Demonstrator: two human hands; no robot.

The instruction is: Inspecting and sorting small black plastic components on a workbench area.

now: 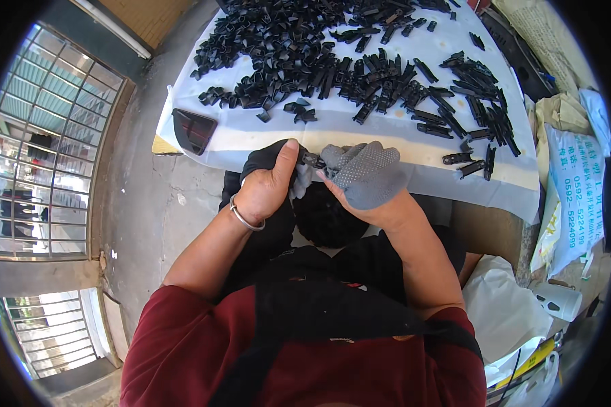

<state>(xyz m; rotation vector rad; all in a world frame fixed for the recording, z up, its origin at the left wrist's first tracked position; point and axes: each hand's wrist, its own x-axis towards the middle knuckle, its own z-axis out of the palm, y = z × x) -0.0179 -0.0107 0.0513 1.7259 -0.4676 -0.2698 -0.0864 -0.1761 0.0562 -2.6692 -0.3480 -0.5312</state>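
Note:
My left hand (270,178), in a black glove that leaves the thumb bare, is closed around one end of a small black plastic part (312,160). My right hand (366,175) wears a grey dotted glove and pinches the part's other end, its fingers curled. Both hands meet just in front of the table's near edge. Much of the part is hidden by my fingers. Beyond them, a heap of curved black plastic pieces (265,54) covers the far left of the table. Long narrow black parts (387,81) lie in the middle and to the right.
White sheeting (237,125) covers the table. A dark, glossy tray-like piece (195,130) sits at its left corner. Below my hands is a dark round mass (329,217). Printed sacks (570,183), a white bag (499,305) and a white cup (559,302) are on the right.

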